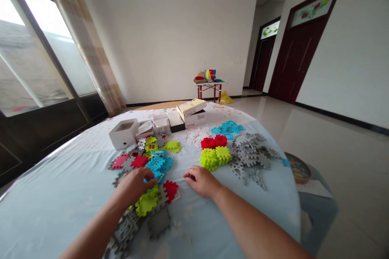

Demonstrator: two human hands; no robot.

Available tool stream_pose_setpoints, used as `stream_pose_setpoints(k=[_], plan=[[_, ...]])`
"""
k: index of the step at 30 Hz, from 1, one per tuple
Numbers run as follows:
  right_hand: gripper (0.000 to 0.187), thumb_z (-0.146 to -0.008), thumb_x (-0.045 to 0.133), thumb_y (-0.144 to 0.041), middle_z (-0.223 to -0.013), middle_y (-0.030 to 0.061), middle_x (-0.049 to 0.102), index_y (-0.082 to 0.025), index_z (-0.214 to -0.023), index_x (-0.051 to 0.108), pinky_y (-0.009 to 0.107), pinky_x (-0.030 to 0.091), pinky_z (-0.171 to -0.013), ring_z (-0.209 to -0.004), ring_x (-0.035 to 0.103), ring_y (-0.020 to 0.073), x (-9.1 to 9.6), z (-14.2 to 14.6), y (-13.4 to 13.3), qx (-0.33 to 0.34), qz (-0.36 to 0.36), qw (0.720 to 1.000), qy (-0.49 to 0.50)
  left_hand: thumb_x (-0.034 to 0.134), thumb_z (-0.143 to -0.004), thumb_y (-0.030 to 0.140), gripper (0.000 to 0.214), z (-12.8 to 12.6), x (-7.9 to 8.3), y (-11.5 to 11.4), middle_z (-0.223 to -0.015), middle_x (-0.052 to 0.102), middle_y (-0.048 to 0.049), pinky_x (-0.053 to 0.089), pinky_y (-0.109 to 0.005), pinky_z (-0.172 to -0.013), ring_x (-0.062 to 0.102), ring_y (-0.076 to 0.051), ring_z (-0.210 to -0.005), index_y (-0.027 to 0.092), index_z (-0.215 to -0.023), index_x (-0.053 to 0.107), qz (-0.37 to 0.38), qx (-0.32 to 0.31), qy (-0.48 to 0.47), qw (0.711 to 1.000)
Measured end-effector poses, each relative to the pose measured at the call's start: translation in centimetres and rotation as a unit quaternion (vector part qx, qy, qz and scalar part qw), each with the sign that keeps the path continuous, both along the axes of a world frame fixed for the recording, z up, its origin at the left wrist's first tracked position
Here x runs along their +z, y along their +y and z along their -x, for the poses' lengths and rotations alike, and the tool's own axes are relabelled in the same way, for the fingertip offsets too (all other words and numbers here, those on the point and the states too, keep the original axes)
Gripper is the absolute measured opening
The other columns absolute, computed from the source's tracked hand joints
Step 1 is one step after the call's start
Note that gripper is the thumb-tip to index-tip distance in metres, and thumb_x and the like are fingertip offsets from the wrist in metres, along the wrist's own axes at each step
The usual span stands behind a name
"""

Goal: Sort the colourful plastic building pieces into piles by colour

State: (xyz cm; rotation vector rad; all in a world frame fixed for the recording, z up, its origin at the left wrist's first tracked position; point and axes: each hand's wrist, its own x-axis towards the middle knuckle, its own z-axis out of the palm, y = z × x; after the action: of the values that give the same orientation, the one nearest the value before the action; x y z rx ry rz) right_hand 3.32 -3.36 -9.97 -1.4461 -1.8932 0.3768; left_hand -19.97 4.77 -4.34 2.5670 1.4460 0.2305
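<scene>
Bench (60,194): interlocking tiles. Assembled: one red-and-green block (215,151). Loose: grey tiles (252,158) right of the block; mixed pile (152,162) left of it. Left hand (133,186) on the pile, fingers curled over a blue tile (158,166), grip unclear. Right hand (202,181) near the block, loosely curled, empty.

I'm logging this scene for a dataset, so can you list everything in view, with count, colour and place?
table: one, round, pale blue cloth, foreground.
loose toy tiles: many, red, green, blue, grey, scattered left of centre.
assembled cubes: four, two red behind two green, right of centre.
grey tiles: a pile, right of the cubes.
blue tiles: a small heap, far right.
white tiles: a heap, middle back.
boxes: several, mostly white, far edge.
small table: one, red legs, by the wall, colourful things on it.
doors: two, dark red, right.
left hand: on the loose tiles.
right hand: on the cloth.
</scene>
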Motion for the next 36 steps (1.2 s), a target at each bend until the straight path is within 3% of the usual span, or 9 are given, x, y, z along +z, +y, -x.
stream_pose_setpoints(k=[5, 10, 16, 21, 28, 33, 36], plan=[[0.017, -0.078, 0.052, -0.019, -0.086, 0.0046, 0.064, -0.017, -0.087, 0.066, 0.021, 0.043, -0.075, -0.08, 0.058, 0.0126, 0.3, -0.1, -0.1, 0.001, 0.009, 1.0, -0.001, 0.041, -0.074, 0.046, 0.031, 0.3, 0.5, 0.9, -0.071, 0.062, -0.001, 0.034, -0.026, -0.059, 0.054, -0.016, -0.066, 0.021, -0.073, 0.061, 0.015, -0.016, -0.017, 1.0], [0.018, -0.077, 0.052, -0.019, -0.085, 0.0046, 0.064, -0.017, -0.087, 0.066, 0.02, 0.043, -0.073, -0.078, 0.058, 0.0122, 0.1, -0.1, 0.1, 0.006, 0.014, 1.0, 0.003, 0.037, -0.076, 0.048, 0.036, 0.2, 2.6, 1.3, -0.056, 0.048, 0.0011, 0.03, -0.025, -0.053, 0.041, -0.012, -0.054, 0.018, -0.063, 0.051, -0.01, 0.0, -0.078, 0.997], [0.018, -0.078, 0.049, -0.019, -0.082, 0.0043, 0.064, -0.017, -0.084, 0.066, 0.019, 0.043, -0.071, -0.074, 0.057, 0.0115, -0.3, 0.0, 0.4, -0.003, 0.008, 1.0, 0.005, 0.049, -0.068, 0.052, 0.035, -2.5, 4.4, 1.5, -0.048, 0.039, 0.0051, 0.025, -0.022, -0.045, 0.032, -0.009, -0.046, 0.017, -0.068, 0.054, 0.107, 0.049, -0.242, 0.963], [0.018, -0.079, 0.048, -0.02, -0.079, 0.0042, 0.065, -0.017, -0.082, 0.066, 0.019, 0.042, -0.07, -0.075, 0.058, 0.0119, 0.0, 0.0, 0.7, -0.014, 0.008, 1.0, -0.011, 0.056, -0.059, 0.056, 0.041, -7.7, 4.8, 3.0, -0.038, 0.039, 0.006, 0.021, -0.021, -0.041, 0.029, -0.006, -0.038, 0.016, -0.059, 0.053, 0.189, 0.076, -0.303, 0.931], [0.02, -0.08, 0.046, -0.022, -0.083, 0.0048, 0.067, -0.018, -0.084, 0.066, 0.019, 0.043, -0.072, -0.078, 0.061, 0.0137, 0.1, 0.0, 0.9, -0.035, 0.025, 0.999, -0.013, 0.065, -0.055, 0.05, 0.038, -17.8, 4.1, 5.8, -0.048, 0.055, -0.0001, 0.029, -0.022, -0.042, 0.042, -0.008, -0.043, 0.013, -0.06, 0.06, 0.281, 0.034, -0.301, 0.91], [0.02, -0.08, 0.046, -0.022, -0.083, 0.0038, 0.067, -0.02, -0.084, 0.065, 0.019, 0.043, -0.073, -0.078, 0.061, 0.0133, -0.1, 0.0, 1.0, -0.029, 0.012, 0.999, -0.01, 0.055, -0.073, 0.045, 0.035, -25.6, 3.8, 7.5, -0.071, 0.061, -0.0032, 0.043, -0.024, -0.052, 0.052, -0.009, -0.056, 0.011, -0.082, 0.059, 0.336, 0.024, -0.322, 0.885], [0.018, -0.078, 0.047, -0.021, -0.08, 0.0043, 0.067, -0.018, -0.079, 0.065, 0.02, 0.044, -0.068, -0.076, 0.061, 0.015, -0.1, 0.0, 1.1, -0.037, 0.008, 0.999, -0.029, 0.047, -0.081, 0.038, 0.033, -28.8, 3.8, 8.1, -0.089, 0.059, -0.0053, 0.048, -0.03, -0.062, 0.056, -0.012, -0.071, 0.012, -0.1, 0.054, 0.362, 0.028, -0.335, 0.869]])
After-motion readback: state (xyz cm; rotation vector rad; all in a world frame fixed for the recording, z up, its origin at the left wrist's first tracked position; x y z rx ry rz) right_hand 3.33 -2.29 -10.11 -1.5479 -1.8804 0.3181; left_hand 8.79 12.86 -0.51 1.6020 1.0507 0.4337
